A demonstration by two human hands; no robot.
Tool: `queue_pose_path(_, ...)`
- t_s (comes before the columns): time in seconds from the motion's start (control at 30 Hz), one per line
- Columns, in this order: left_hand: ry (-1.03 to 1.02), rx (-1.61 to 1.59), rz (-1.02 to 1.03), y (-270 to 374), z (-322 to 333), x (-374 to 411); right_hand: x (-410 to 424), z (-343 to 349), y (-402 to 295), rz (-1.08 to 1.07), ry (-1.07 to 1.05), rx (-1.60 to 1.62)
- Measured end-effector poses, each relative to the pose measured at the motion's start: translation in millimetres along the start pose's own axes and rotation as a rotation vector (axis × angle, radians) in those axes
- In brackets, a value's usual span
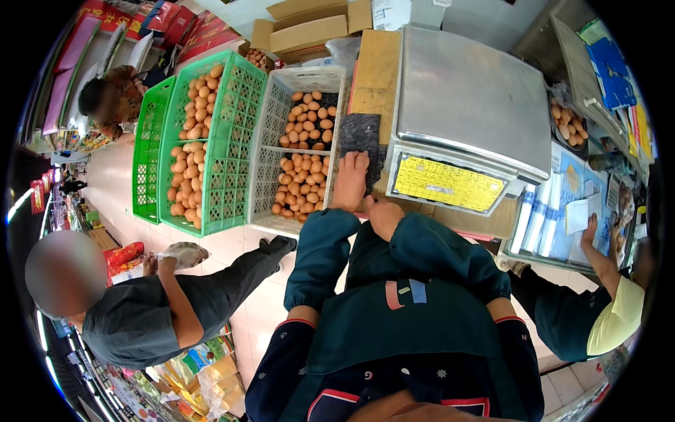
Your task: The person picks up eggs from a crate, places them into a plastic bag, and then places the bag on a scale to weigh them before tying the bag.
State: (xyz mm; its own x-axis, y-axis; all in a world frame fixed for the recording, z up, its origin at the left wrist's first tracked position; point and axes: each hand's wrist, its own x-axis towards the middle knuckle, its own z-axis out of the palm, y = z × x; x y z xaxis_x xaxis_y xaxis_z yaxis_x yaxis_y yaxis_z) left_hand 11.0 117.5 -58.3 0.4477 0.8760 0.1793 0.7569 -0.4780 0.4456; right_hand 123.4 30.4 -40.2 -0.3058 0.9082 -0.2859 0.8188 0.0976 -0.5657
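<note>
My left hand lies on a dark grey cloth or mat, its fingers bent against it. This dark piece covers the left edge of a wooden tabletop. Closer to my body, my right hand is curled at the table's front edge, near the lower end of the dark piece. Whether its fingers grip anything is hidden. To the left of my hands, brown eggs fill both halves of a white plastic crate. A weighing scale with a steel platform stands to the right.
Green plastic crates with more eggs stand farther left. A person in grey holds a plastic bag nearby. Another person's hand rests by papers on the right counter. An open cardboard box sits behind.
</note>
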Motion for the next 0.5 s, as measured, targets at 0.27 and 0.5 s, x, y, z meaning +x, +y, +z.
queue_pose_path(0.27,0.265,-1.553,-0.642,-6,-19,17,-4,-22,-8,-0.031,-0.06,-0.01)
queue_pose_path(0.5,0.176,-2.067,-0.502,-19,-49,-6,-1,1,1,0.003,-0.002,-0.089)
